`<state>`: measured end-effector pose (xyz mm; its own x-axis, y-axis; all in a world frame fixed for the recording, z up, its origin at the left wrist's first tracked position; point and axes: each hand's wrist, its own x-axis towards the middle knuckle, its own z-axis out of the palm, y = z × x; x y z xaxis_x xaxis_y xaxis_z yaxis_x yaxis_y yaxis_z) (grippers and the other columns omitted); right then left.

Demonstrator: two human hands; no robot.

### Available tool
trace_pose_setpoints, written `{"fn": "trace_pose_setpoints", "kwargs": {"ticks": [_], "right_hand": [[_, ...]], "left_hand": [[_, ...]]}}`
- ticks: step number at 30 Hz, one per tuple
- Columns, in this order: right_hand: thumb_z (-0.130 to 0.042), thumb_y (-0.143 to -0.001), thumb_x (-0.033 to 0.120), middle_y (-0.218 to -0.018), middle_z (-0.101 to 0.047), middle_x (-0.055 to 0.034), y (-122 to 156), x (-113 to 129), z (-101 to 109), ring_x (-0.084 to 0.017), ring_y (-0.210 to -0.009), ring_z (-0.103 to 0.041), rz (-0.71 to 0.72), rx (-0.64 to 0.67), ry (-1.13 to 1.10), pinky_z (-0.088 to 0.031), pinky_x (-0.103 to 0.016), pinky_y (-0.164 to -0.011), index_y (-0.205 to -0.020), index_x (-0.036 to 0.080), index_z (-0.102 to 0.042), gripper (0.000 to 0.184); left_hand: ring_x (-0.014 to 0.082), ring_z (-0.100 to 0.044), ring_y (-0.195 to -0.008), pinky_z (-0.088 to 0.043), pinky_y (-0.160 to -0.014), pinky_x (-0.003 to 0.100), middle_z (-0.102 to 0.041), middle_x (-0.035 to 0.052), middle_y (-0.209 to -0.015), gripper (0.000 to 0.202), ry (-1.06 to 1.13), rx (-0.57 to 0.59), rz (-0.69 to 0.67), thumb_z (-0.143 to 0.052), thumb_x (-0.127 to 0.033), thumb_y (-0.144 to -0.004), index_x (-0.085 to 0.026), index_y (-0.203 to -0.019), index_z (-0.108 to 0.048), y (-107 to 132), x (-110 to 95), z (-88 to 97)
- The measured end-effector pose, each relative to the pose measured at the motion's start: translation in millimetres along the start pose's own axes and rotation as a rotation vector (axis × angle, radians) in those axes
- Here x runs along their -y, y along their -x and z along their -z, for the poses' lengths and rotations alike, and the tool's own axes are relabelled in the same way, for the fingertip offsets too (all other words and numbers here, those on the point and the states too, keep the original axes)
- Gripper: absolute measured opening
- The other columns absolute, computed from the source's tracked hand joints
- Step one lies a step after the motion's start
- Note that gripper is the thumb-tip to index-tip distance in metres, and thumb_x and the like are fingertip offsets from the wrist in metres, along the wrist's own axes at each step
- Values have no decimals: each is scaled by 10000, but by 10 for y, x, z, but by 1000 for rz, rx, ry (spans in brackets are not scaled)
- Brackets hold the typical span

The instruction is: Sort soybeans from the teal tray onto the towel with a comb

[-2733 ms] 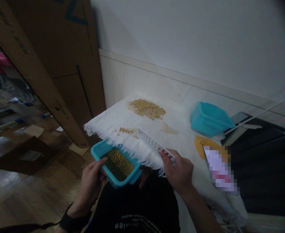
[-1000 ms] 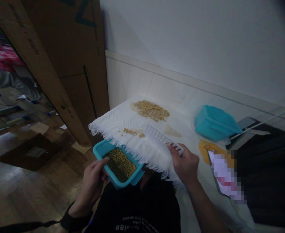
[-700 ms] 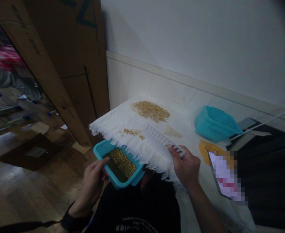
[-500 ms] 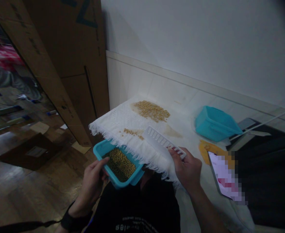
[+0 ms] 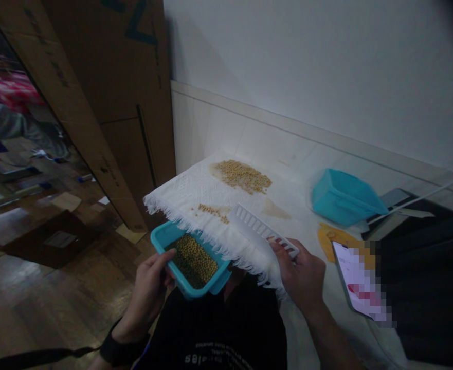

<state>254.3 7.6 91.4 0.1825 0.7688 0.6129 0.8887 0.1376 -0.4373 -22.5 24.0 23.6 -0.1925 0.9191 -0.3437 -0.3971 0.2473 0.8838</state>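
Left hand (image 5: 149, 280): gripping the left rim of the blue container (image 5: 219, 281), thumb lying over it, other fingers partly hidden.
Blue container: holding beans (image 5: 199, 257), hanging at the white cloth's (image 5: 183, 190) fringed front edge.
Right hand (image 5: 305, 275): clasping the white slotted tray (image 5: 249, 234) by its right end.
Tray contact: slanting over the cloth; touching or not, unclear in dim light.
Bean pile (image 5: 243, 176): lying toward the back edge.
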Motion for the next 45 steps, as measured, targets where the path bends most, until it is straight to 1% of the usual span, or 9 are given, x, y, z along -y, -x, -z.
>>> {"fn": "trace_pose_setpoints", "kwargs": {"ticks": [11,15,21,24,28,31,34,38,45], "right_hand": [[-499,-901,562,-604,-726,-43,67,58,-1,-174,-487,-672,4,37,9,-437,-221,-449,-786,191,-742,459],[-504,-907,549,-616,-732,-45,39,70,-7,-173,-489,-674,36,32,11,-444,-221,-452,-789,187,-742,449],[-508,-938,471,-627,-737,-25,52,214,-79,-156,-512,-690,153,76,-84,-483,-202,-492,-845,187,-741,379],[-508,-940,464,-669,-751,-43,53,206,-96,-164,-542,-702,169,9,-50,-492,-210,-512,-848,181,-742,379],[-506,-923,522,-599,-724,-59,-8,82,-113,-185,-503,-684,93,-94,64,-456,-229,-470,-799,160,-738,448],[-504,-917,544,-572,-711,-50,-49,19,-146,-176,-474,-668,79,-95,67,-441,-226,-457,-778,158,-734,470],[-510,-925,520,-573,-712,-42,-67,24,-179,-169,-469,-668,129,-83,40,-436,-220,-451,-786,159,-734,448],[-535,-933,459,-596,-720,-34,-92,89,-190,-156,-471,-669,199,-88,0,-442,-211,-461,-795,155,-726,384],[-562,-934,399,-572,-699,-18,-135,230,-176,-143,-446,-653,240,-73,-28,-424,-206,-446,-792,140,-701,326]], "left_hand": [[68,-336,-305,-289,-329,203,-413,-69,-356,387,16,31,20,-738,-396,-723,-193,-472,-525,4,33,30],[68,-336,-307,-289,-329,207,-430,-59,-353,397,18,24,11,-736,-390,-724,-193,-457,-518,9,20,28],[64,-330,-316,-290,-335,204,-427,-58,-356,391,21,19,-2,-742,-380,-718,-188,-456,-524,8,11,27],[63,-334,-317,-292,-335,202,-429,-56,-354,388,16,22,-4,-743,-381,-720,-184,-456,-537,7,7,24],[63,-328,-316,-288,-329,202,-430,-59,-360,374,28,11,2,-750,-380,-711,-183,-465,-550,0,15,25],[60,-332,-317,-290,-332,198,-438,-58,-364,378,25,17,7,-752,-383,-714,-180,-467,-550,-5,24,28],[61,-333,-315,-295,-335,200,-438,-55,-358,393,18,21,7,-749,-390,-716,-179,-457,-542,-1,22,26],[62,-324,-318,-296,-337,201,-431,-55,-356,395,28,14,-4,-745,-381,-712,-185,-446,-529,10,10,21],[68,-333,-314,-295,-331,205,-428,-52,-357,387,17,21,0,-741,-382,-722,-192,-450,-541,-16,31,30]]}}
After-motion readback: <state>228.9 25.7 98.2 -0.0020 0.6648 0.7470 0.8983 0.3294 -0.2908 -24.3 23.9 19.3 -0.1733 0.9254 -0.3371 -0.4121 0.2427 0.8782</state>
